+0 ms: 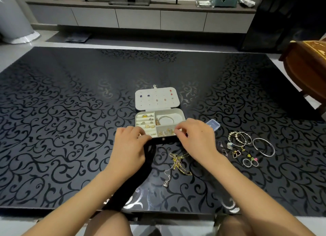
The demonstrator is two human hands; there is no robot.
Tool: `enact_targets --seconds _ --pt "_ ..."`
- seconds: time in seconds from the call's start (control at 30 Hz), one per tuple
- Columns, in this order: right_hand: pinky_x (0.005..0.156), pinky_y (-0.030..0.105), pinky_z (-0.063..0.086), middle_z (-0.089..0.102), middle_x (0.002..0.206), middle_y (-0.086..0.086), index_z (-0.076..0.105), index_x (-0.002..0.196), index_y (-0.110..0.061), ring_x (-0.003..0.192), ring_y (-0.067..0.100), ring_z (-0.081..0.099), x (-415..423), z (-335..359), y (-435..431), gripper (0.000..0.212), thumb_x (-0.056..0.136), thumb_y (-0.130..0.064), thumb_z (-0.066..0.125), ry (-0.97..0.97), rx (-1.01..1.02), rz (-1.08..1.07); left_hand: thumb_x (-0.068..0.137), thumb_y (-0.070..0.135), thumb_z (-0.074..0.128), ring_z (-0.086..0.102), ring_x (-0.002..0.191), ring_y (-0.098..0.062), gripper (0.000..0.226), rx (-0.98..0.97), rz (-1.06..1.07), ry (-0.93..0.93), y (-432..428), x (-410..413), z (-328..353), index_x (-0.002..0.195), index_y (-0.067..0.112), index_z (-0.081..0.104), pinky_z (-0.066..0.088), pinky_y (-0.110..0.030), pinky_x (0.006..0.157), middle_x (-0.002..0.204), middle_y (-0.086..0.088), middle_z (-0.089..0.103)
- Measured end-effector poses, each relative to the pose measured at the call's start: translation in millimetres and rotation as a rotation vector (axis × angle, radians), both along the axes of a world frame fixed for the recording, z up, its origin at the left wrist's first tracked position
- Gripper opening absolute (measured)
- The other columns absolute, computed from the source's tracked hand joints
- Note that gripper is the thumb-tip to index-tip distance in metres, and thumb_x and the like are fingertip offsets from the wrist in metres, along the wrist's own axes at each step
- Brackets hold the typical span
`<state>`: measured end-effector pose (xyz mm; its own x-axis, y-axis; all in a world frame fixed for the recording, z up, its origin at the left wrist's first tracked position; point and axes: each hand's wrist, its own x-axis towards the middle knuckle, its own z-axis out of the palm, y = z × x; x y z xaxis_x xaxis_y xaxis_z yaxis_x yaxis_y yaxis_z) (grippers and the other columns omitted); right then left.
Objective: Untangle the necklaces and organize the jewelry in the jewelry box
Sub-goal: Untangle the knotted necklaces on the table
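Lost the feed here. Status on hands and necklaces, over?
Left hand and right hand at open jewelry box front edge, grip unclear. Tangled necklaces on table, untouched. Bracelets loose at right, not blocking.

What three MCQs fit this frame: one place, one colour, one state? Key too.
1. The tangled necklaces lie:
A. in the jewelry box
B. on the black table, nearer the person than the box
C. on the lid
2. The box's lining is:
A. off-white
B. red
C. green
3. The box is:
A. shut
B. open, lid upright
C. open, lid flat on the table
Key: 1 B, the chains rest on the tabletop in front of the box; 2 A, the compartments and lid panel are pale; 3 C, the lid lies back flat, showing stud earrings.
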<state>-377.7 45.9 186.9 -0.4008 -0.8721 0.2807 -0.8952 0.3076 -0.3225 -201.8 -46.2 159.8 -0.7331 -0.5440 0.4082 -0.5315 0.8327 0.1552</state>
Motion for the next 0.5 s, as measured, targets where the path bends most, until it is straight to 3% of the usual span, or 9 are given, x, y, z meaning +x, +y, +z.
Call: enact_targets --seconds 0.1,0.2,0.3,0.4,0.5 --pt "0.063 0.027 0.037 0.07 0.086 -0.004 0.073 0.087 -0.021 0.087 0.017 0.061 -4 5 -45 0.024 0.09 -0.035 0.054 0.0 0.166 0.007 0.065 0.001 0.051 0.057 0.071 -0.027 0.029 0.065 0.091 0.126 -16 -4 8 0.079 0.014 0.074 0.023 -0.03 0.072 0.08 -0.002 0.063" --pt "0.064 0.025 0.039 0.07 0.091 -0.004 0.074 0.091 -0.024 0.09 0.017 0.063 -9 4 -77 0.02 0.088 -0.035 0.057 -0.035 0.249 0.023 0.067 0.001 0.052 0.057 0.071 -0.026 0.028 0.078 0.141 0.196 -28 -10 14 0.076 0.016 0.073 0.027 -0.034 0.068 0.079 0.0 0.063" --pt "0.071 0.025 0.04 0.066 0.106 -0.009 0.069 0.103 -0.032 0.1 0.015 0.06 -10 7 -96 0.02 0.083 -0.032 0.064 -0.09 0.372 0.11 0.066 0.002 0.052 0.056 0.076 -0.025 0.028 0.092 0.19 0.231 -36 -14 19 0.077 0.018 0.073 0.021 -0.031 0.072 0.081 0.001 0.063" --pt "0.069 0.026 0.039 0.066 0.105 -0.01 0.07 0.102 -0.032 0.099 0.015 0.06 -10 9 -107 0.023 0.079 -0.033 0.069 -0.059 0.479 0.151 0.066 0.002 0.051 0.057 0.079 -0.024 0.03 0.106 0.216 0.263 -40 -15 22 0.077 0.019 0.073 0.012 -0.026 0.069 0.082 0.002 0.062" --pt "0.068 0.026 0.039 0.067 0.1 -0.009 0.071 0.096 -0.029 0.095 0.016 0.061 -9 9 -113 0.018 0.078 -0.03 0.07 -0.037 0.553 0.168 0.067 0.002 0.051 0.057 0.078 -0.025 0.029 0.119 0.21 0.275 -41 -15 22 0.077 0.018 0.073 0.017 -0.029 0.073 0.082 0.002 0.063"
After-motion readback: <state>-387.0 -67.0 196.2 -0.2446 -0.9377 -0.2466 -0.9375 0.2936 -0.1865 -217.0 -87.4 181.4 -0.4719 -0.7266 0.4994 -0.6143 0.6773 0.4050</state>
